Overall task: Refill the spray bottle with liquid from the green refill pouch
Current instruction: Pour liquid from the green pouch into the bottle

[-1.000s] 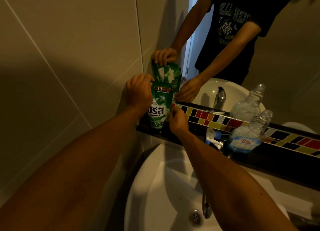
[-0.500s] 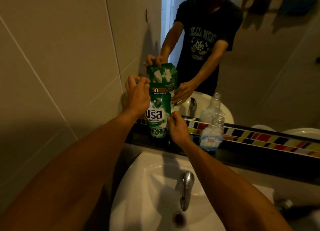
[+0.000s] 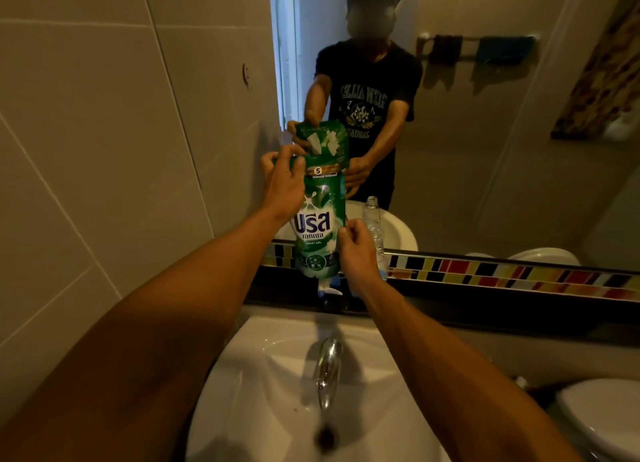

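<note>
I hold the green refill pouch (image 3: 320, 224) upright in front of the mirror (image 3: 485, 132), above the dark shelf (image 3: 485, 311) behind the white sink (image 3: 263, 385); my left hand (image 3: 282, 184) pinches its top left corner between thumb and fingers. My right hand (image 3: 358, 250) grips the pouch's lower right edge with curled fingers. The clear spray bottle (image 3: 375, 233) stands uncapped on the shelf just right of the pouch, mostly hidden behind my right hand, and a chrome faucet (image 3: 327, 371) juts over the basin below.
</note>
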A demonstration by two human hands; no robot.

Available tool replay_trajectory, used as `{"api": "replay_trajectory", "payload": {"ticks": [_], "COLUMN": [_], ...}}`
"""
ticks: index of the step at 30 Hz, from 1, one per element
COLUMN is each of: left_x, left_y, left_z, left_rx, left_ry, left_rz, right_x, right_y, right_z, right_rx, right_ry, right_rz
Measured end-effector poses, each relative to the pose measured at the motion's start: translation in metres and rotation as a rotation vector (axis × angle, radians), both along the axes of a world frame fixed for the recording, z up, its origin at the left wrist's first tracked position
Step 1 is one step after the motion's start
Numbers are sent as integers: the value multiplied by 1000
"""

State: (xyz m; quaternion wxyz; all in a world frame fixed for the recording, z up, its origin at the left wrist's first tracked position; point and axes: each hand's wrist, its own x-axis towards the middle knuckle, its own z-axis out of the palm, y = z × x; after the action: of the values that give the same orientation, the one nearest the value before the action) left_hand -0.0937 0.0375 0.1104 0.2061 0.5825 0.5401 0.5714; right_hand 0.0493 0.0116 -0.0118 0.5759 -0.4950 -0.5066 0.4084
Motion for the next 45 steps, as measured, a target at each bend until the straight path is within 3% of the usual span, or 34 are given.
{"api": "replay_trajectory", "payload": {"ticks": [3,6,9,18,31,45], "left_x": [9,5,10,11,2,3], "left_y": [-6,-12,-23,-16,-18,-11], "left_z": [4,-25,-57,-83,-111,-100], "left_rx": [63,-152,-301,-470,-422,-495], "left_ry": [-249,-524,-429,-511,-514,-293], "left_rz": [-98,-175,-262,-350,-236,-296], "right_x": [7,12,16,30,21,23], "right_y": [1,5,8,8,-2,-12], "right_z": [11,18,19,-1,-11,-33], "right_rx": [8,-2,-22,-70,-184,-253], "right_ry": [74,106,119,159,61,149], "right_rz": [-40,-43,-28,-17,-104,-141]}}
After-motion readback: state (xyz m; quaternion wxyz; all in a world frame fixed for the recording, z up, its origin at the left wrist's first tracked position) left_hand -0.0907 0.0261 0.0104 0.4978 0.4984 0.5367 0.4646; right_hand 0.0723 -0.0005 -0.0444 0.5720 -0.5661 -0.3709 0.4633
